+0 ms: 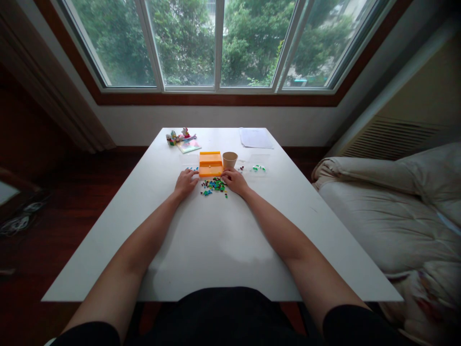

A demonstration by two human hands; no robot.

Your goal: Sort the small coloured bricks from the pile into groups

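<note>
A pile of small coloured building bricks point(214, 186) lies on the white table point(216, 240) between my hands. My left hand point(186, 182) rests on the table just left of the pile, its fingers curled and reaching toward an orange tray point(211, 164). On the right of the pile, my right hand point(234, 180) lies with its fingers bent down at the bricks. What either hand pinches, if anything, is too small to see. A tan paper cup point(229, 159) stands upright just right of the orange tray.
Clear bags with a few bricks lie right of the cup point(258, 168) and left of the tray point(190, 163). A small built model point(176, 137) and a booklet point(188, 145) sit at the far left. A paper sheet point(255, 138) lies far right. A bed point(396, 216) is alongside.
</note>
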